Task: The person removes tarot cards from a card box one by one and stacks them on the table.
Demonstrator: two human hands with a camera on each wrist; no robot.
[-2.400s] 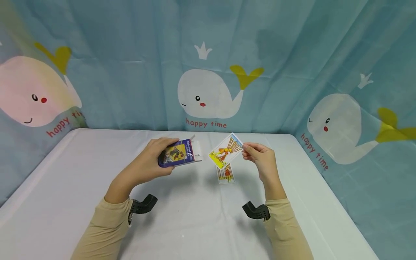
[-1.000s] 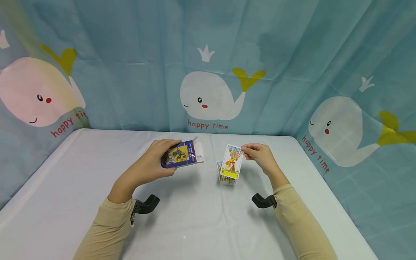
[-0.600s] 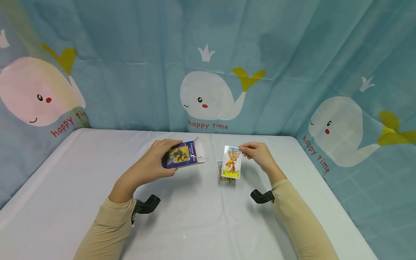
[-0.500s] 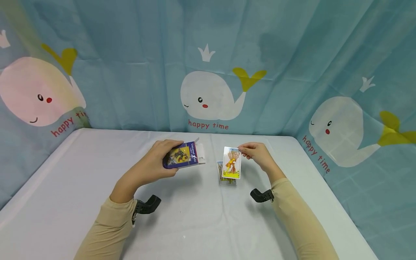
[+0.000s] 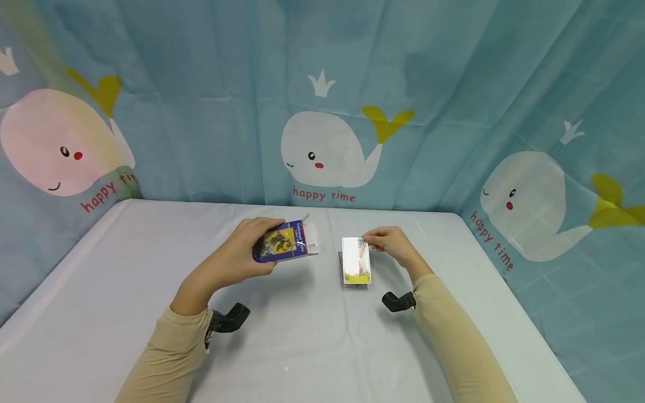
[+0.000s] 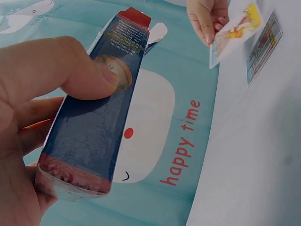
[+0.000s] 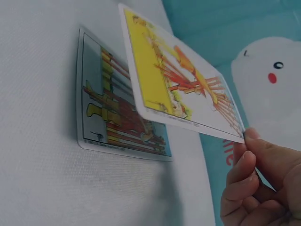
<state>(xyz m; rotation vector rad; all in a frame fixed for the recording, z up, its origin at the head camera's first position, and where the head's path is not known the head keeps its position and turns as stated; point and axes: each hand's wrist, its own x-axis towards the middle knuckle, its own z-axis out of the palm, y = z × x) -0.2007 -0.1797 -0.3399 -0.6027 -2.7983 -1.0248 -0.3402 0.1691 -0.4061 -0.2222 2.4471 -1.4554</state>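
Note:
My left hand [image 5: 245, 246] grips a blue tarot card box [image 5: 283, 242] from its left end, thumb on the narrow side printed with text, as the left wrist view shows. The box's white flaps stand open on the right. Between thumb and fingertips my right hand [image 7: 263, 183] pinches the top corner of a tarot card [image 7: 183, 80] with a yellow ground and a bundle of rods. This card hovers, tilted, over a second tarot card [image 7: 120, 110] lying face up on the white cloth. In the head view the held card hides most of the lower one, and glare whitens its face.
A white cloth covers the table [image 5: 302, 358]. Behind it and at both sides hangs a blue curtain [image 5: 211, 140] printed with whales. Black wrist mounts [image 5: 229, 318] jut inward from both sleeves.
My right hand has brought the tarot card from beside the box to above the lying card, turned it upright and lowered it. The left hand holds the box nearly still.

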